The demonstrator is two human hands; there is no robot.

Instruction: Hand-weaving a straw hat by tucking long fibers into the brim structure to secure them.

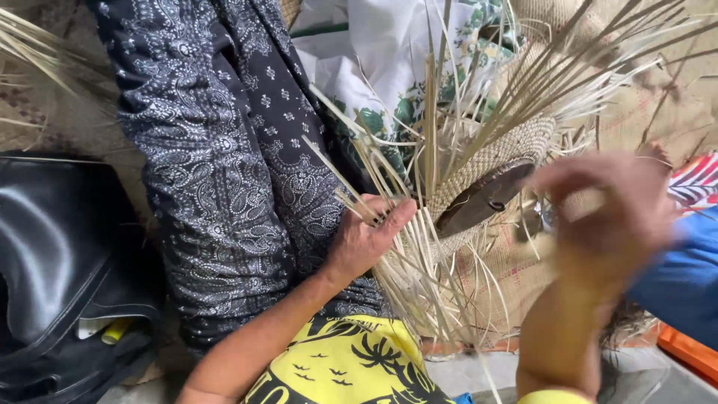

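Half-woven pale straw basket [490, 161] rests on the person's lap, its woven band finished but many long loose strips still poking up unwoven. Left hand [364, 238] pinches some strips. Right hand [607, 217] is blurry, so I cannot tell its grip.

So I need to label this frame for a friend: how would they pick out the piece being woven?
Start from the dark paisley-patterned cloth on the left and move right to the left hand. Its fingers press on a half-woven straw piece, pale tan, between the two hands. Unlike the flat mat beneath, its tightly plaited curved band bristles with long loose strands fanning upward.
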